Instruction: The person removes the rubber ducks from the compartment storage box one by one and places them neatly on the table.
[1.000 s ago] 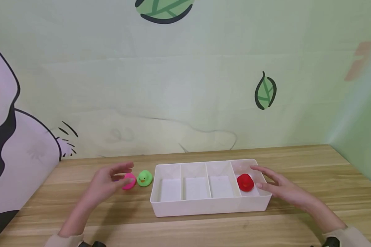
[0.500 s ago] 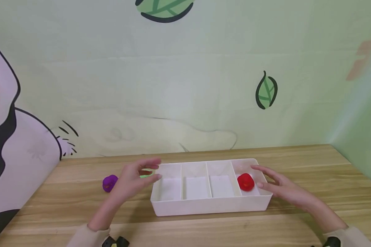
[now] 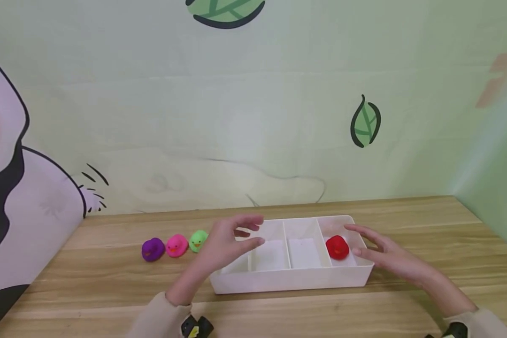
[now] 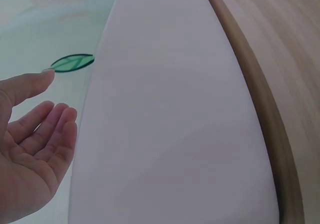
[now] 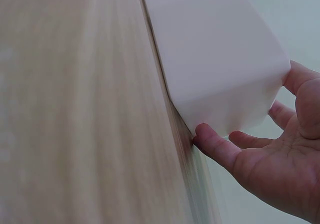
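Note:
A white divided tray (image 3: 291,280) stands on the table with a red rubber duck (image 3: 337,247) in its right-end compartment. My left hand (image 3: 226,239) hovers over the tray's left part, thumb and fingers apart and nothing between them; the left wrist view shows it beside the tray's long side. At the right end, my right hand (image 3: 390,253) holds the tray: thumb and forefinger reach over the rim, and the other fingers (image 5: 215,146) lie along the outer end wall. Left of the tray, a green rubber duck (image 3: 197,240) is partly hidden by my left hand.
Further left, a pink rubber duck (image 3: 177,246) and a purple rubber duck (image 3: 153,249) sit in a row with the green one. Behind the wooden table (image 3: 287,312) rises a pale green wall (image 3: 245,117) with painted leaves.
My left hand has moved right, from over the pink duck, past the green one, to above the tray's left compartments. My right hand stays at the tray's right end.

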The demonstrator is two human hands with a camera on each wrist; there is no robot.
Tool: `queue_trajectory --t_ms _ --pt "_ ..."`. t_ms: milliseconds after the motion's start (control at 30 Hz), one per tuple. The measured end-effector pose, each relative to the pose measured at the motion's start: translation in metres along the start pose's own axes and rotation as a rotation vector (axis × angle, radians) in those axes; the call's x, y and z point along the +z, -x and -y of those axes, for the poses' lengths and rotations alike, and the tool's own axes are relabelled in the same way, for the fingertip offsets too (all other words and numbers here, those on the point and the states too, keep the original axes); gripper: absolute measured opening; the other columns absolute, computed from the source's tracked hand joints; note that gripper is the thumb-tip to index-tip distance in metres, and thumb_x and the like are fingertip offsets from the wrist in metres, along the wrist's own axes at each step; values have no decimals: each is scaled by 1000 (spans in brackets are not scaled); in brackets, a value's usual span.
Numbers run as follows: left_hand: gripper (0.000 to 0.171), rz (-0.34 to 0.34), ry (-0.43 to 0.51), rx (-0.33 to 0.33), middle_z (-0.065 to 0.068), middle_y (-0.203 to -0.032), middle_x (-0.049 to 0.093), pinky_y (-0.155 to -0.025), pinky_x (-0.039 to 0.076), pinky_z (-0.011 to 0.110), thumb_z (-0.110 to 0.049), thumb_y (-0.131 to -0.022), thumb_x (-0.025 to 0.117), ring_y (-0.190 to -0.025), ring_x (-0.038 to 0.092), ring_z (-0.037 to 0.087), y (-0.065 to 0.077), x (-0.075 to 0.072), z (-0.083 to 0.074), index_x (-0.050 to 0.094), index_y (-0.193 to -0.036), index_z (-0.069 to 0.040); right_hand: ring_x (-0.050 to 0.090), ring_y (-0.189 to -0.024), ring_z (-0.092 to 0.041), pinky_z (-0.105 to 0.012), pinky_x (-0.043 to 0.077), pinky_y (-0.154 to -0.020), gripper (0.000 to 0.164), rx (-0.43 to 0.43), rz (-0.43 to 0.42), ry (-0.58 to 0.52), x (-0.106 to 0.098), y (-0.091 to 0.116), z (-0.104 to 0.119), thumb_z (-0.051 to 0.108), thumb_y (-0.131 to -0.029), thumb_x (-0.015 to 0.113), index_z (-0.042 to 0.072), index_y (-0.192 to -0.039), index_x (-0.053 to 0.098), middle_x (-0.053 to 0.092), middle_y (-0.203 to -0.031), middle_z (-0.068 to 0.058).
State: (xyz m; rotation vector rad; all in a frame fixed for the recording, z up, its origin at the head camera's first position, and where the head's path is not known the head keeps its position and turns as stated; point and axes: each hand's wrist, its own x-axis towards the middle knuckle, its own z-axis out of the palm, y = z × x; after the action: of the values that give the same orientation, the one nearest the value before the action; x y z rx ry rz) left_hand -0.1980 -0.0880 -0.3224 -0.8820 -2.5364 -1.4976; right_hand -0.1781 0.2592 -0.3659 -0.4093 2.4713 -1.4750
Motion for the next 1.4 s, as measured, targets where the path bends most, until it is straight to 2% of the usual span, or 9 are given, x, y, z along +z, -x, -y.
queue_trajectory --t_ms 100,333,533,733,900,1133,1267,1400 --pt "37 18 30 14 17 -108 63 -80 51 32 -7 -79 69 -96 60 31 -7 11 -4 60 -113 2 8 -130 -51 -68 30 -90 57 3 -3 8 -1 -1 0 25 -91 53 15 -142 29 11 -148 -23" --pt "37 56 41 30 12 -110 64 -79 51 28 -7 -79 70 -96 61 24 -22 34 -14 60 -114 0 7 -131 -51 -68 29 -90 57 8 4 2 -1 0 0 25 -91 53 15 -142 29 10 -149 -23" --pt "37 93 86 49 14 -111 63 -79 51 31 -6 -79 69 -97 61 27 -32 52 -17 60 -114 1 8 -131 -50 -68 30 -89 57 14 6 8 -1 0 1 25 -92 53 16 -142 29 11 -148 -23" --pt "38 125 109 25 12 -112 63 -77 50 22 -8 -80 69 -97 61 24 -43 71 -22 60 -116 0 8 -130 -51 -67 33 -88 58 23 9 -6 -2 -1 0 26 -91 53 16 -142 28 10 -148 -23" --pt "38 158 80 2 8 -112 63 -75 49 16 -11 -80 69 -96 60 15 -52 86 -25 61 -117 -5 8 -130 -51 -67 33 -87 58 20 17 -10 -3 -2 -1 26 -91 53 16 -143 28 10 -148 -23" --pt "39 213 19 -9 8 -115 62 -74 47 13 -9 -80 68 -100 59 18 -61 107 -29 60 -118 -4 10 -129 -51 -64 37 -86 59 38 27 -27 -3 -2 -1 29 -91 53 17 -143 27 11 -148 -21" --pt "41 222 -34 -32 5 -116 61 -71 47 12 -11 -80 69 -102 57 16 -64 115 -29 59 -120 -8 12 -129 -51 -63 38 -87 58 40 26 -33 -2 -2 -1 28 -91 53 18 -142 28 12 -149 -20" --pt "40 226 -103 -25 2 -114 63 -70 45 11 -12 -80 69 -100 56 12 -69 120 -27 61 -119 -12 13 -129 -51 -61 39 -88 59 36 25 -37 -3 -2 -1 28 -91 53 16 -142 27 12 -148 -21"
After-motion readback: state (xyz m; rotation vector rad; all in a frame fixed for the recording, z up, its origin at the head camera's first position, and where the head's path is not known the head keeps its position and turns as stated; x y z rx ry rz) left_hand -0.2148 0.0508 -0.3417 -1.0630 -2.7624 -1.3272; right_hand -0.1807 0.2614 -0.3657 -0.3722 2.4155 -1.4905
